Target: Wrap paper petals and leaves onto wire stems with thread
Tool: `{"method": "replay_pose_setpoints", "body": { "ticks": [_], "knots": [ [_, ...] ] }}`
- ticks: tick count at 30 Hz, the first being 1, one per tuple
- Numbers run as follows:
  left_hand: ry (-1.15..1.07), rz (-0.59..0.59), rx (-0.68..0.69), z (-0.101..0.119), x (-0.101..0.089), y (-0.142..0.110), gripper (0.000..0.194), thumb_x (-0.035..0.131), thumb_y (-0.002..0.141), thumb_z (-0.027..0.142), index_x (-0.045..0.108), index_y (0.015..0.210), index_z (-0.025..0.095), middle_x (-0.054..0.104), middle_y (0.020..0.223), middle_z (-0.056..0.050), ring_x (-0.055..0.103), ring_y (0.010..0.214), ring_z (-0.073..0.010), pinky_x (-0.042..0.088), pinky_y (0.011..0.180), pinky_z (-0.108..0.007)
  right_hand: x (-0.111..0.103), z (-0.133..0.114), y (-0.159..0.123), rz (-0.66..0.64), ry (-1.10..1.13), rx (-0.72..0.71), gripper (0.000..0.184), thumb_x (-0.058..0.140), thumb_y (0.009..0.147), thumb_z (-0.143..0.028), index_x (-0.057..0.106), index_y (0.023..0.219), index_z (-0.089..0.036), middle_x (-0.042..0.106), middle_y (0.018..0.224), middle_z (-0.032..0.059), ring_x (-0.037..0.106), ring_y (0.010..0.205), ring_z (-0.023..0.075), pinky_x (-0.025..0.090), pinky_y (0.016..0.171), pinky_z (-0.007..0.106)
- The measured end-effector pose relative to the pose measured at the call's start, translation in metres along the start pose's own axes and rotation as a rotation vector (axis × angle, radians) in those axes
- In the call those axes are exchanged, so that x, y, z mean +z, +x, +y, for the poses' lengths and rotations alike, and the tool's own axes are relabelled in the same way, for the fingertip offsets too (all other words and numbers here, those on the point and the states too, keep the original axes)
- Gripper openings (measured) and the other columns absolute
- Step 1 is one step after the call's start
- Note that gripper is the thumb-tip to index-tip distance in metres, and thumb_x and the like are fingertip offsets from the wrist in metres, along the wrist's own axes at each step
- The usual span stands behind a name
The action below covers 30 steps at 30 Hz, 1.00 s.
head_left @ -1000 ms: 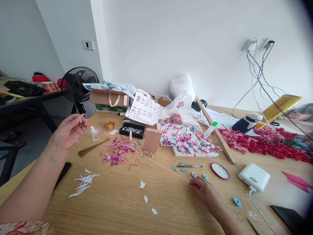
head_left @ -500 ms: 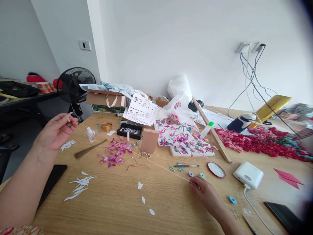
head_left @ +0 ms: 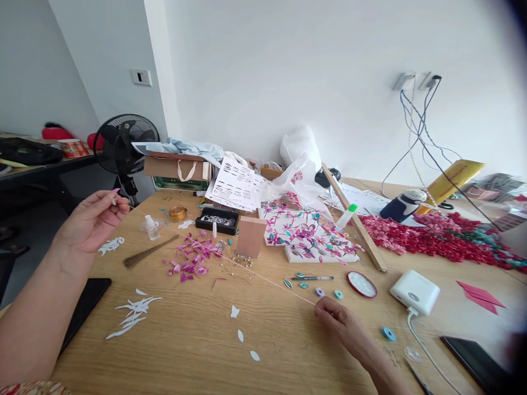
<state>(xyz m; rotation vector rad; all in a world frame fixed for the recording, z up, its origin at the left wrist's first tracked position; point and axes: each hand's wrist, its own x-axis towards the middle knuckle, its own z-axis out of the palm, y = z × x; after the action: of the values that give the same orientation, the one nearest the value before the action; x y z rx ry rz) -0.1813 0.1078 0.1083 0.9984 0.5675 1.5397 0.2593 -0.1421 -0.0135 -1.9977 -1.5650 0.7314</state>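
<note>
A thin pale thread [head_left: 267, 281] stretches taut across the table between my two hands. On the left, raised above the table, my left hand [head_left: 93, 219] pinches a small pink-and-white petal-like piece [head_left: 115, 192] at its fingertips. My right hand [head_left: 340, 321] is low over the tabletop, its thumb and fingers closed on the thread's other end. Near that hand are small thread spools, a purple one [head_left: 320, 292] and a teal one [head_left: 338, 294]. Below the thread lie white leaf-shaped cutouts [head_left: 240, 336]. Pink-purple petals [head_left: 193, 258] are heaped behind it.
A wooden block [head_left: 251, 237] stands mid-table beside a black tray [head_left: 217, 220]. Flower pieces lie on white foam [head_left: 321, 253]. At right are a red-rimmed dish [head_left: 362, 285], a white charger [head_left: 415, 292] with its cable, a phone [head_left: 473, 362] and red flower bundles [head_left: 444, 241].
My right hand has shifted very slightly, its fingers curling a little more around the thread. My left hand stays raised in almost the same pose. The whole view has moved a little.
</note>
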Motion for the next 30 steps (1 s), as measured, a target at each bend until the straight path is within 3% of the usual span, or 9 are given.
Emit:
{"method": "replay_pose_setpoints", "body": {
  "ticks": [5,10,30],
  "knots": [
    [-0.005,0.020,-0.002,0.001,-0.004,0.001,0.014,0.051,0.069,0.000,0.061,0.071,0.011,0.057,0.058,-0.001,0.054,0.061,-0.0081,0.048,0.055,-0.016,-0.007,0.006,0.000,0.060,-0.158,-0.043,0.025,0.037,0.078,-0.033,0.051,0.063,-0.020,0.055,0.073,0.0033,0.052,0.070,0.0176,0.039,0.064,0.028],
    [0.026,0.057,-0.039,-0.002,-0.001,-0.001,0.010,0.055,0.068,0.004,0.061,0.069,0.012,0.059,0.057,-0.001,0.055,0.061,-0.0084,0.048,0.055,-0.016,-0.010,0.013,0.000,0.110,-0.220,-0.057,0.024,0.036,0.078,-0.029,0.058,0.070,-0.021,0.058,0.079,0.0049,0.054,0.072,0.0183,0.040,0.066,0.028],
    [0.052,0.074,-0.049,-0.006,-0.001,-0.001,0.011,0.055,0.066,0.003,0.061,0.069,0.012,0.060,0.058,-0.003,0.056,0.061,-0.0086,0.048,0.057,-0.015,-0.016,0.021,-0.003,0.046,-0.218,-0.059,0.023,0.039,0.077,-0.029,0.058,0.065,-0.020,0.058,0.073,0.0038,0.055,0.068,0.0173,0.040,0.064,0.026]
  ]
}}
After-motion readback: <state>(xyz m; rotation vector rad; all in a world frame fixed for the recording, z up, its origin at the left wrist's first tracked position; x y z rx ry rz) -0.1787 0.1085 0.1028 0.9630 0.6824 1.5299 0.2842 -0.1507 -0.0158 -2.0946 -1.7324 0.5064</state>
